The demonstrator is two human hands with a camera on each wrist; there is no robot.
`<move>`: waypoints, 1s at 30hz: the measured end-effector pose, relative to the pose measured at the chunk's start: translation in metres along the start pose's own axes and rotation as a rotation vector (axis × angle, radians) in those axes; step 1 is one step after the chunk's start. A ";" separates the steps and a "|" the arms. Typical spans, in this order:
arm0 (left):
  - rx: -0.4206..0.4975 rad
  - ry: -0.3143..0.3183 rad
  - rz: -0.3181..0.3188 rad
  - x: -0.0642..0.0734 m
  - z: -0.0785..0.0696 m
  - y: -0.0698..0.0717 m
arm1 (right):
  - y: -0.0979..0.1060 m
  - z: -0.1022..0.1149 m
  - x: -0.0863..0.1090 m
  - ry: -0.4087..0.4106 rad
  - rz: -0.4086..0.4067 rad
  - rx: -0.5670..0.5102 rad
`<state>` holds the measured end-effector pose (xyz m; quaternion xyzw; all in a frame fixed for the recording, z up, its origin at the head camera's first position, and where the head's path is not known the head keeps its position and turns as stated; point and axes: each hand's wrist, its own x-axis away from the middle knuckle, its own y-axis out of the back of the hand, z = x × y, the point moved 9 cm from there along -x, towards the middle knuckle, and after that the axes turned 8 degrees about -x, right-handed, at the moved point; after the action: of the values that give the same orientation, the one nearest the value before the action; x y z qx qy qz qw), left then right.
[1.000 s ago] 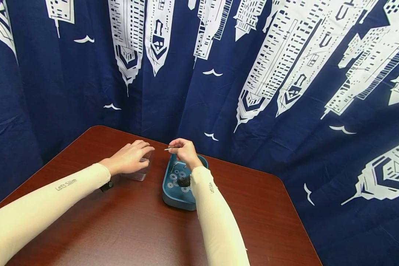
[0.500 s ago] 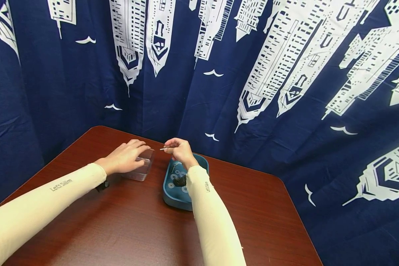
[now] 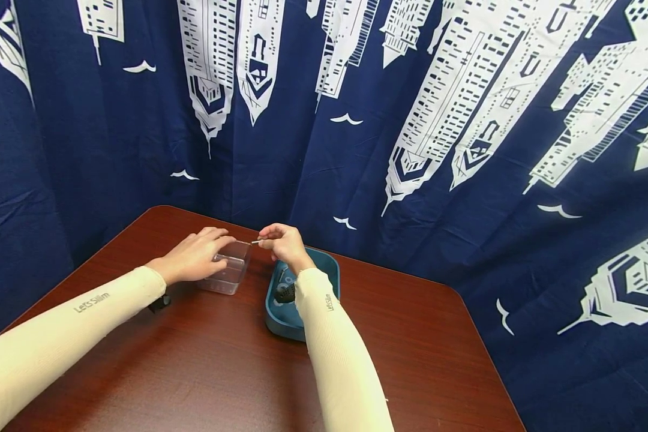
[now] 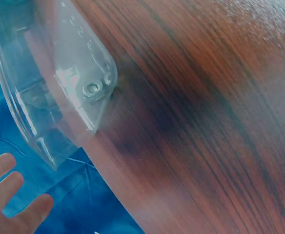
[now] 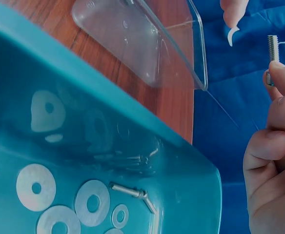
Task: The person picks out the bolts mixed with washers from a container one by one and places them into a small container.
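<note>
My right hand (image 3: 285, 247) pinches a small threaded metal bolt (image 5: 273, 48) between thumb and fingers, its threaded end sticking out past the fingertips. In the head view the bolt points left, near the far right corner of a clear plastic box (image 3: 224, 284). My left hand (image 3: 194, 255) is over the box's left side, palm down and overlapping it in the head view. The left wrist view has the left fingers (image 4: 6, 178) spread beside the box with nothing between them. A ring-like shape shows near the corner of the box.
Right of the clear box stands a blue bin (image 3: 286, 330), partly under my right forearm. Several flat washers (image 5: 36, 187) and thin metal pieces (image 5: 128, 191) lie in it. The brown table (image 3: 421, 336) ends at a dark blue curtain (image 3: 281, 174) with white buildings.
My right hand has moved left with the bolt, from over the bin toward the clear box. The left hand has shifted slightly left, uncovering more of the box.
</note>
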<state>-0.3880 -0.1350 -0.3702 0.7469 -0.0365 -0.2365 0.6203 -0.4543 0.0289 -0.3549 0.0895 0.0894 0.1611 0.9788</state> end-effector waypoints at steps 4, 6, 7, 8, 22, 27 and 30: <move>-0.003 0.003 -0.005 0.002 0.003 0.002 | -0.005 0.002 0.000 0.001 0.000 -0.007; -0.005 0.003 -0.009 0.002 0.004 0.003 | -0.007 0.002 0.000 -0.002 -0.002 -0.009; -0.006 0.005 -0.009 0.003 0.005 0.004 | -0.008 0.002 -0.001 -0.004 -0.002 -0.014; -0.007 0.007 -0.009 0.003 0.006 0.004 | -0.009 0.002 -0.001 -0.006 -0.002 -0.017; -0.017 0.002 -0.001 0.008 0.012 0.001 | -0.021 0.000 -0.006 0.018 0.035 -0.025; -0.019 0.001 -0.007 0.009 0.015 -0.001 | -0.025 0.000 -0.006 0.018 0.038 -0.026; -0.015 0.004 -0.011 0.012 0.017 -0.001 | -0.028 0.001 -0.005 0.019 0.045 -0.029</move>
<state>-0.3850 -0.1542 -0.3771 0.7431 -0.0293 -0.2384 0.6246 -0.4503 0.0006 -0.3586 0.0758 0.0942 0.1852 0.9752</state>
